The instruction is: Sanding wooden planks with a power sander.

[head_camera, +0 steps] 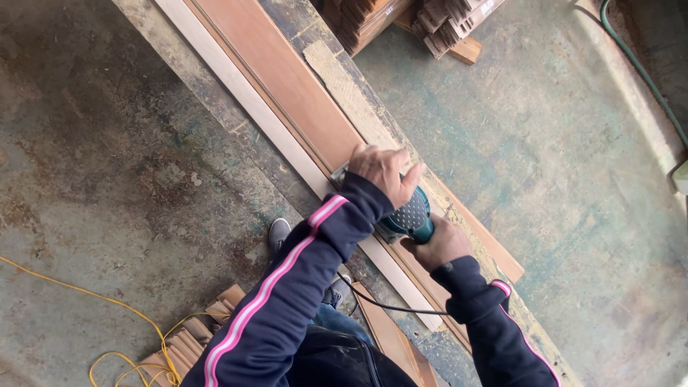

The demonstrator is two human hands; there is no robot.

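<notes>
Head view looks down on a teal power sander with a dimpled plastic body (408,217), set on a long reddish-brown wooden board (287,86). The sander's long axis runs roughly along the board, its grey front end pointing to the far left and its rear toward the near right. Left hand (383,172) lies over the tool's front, fingers curled down on the housing, thumb along its right side. Right hand (438,245) wraps closed round the rear handle, just near of the left hand, so the teal body shows between the two grips. A thin black cord (390,307) trails from the tool's rear area toward the person, passing under the right forearm.

The board runs diagonally from far left to near right, smooth and even in colour. Just left of it lies a pale, narrow wooden strip (244,100), parallel and touching or nearly so. A rough, lighter plank with a sawn texture (344,93) lies on the right side of the board. All rest on a worn, paint-stained bench surface (154,25).

Both arms wear dark navy sleeves with pink stripes (276,287). A yellow cable (107,301) loops over the stained concrete floor at near left, beside short stacked wood pieces (190,344). More stacked timber (444,25) sits at far centre.
</notes>
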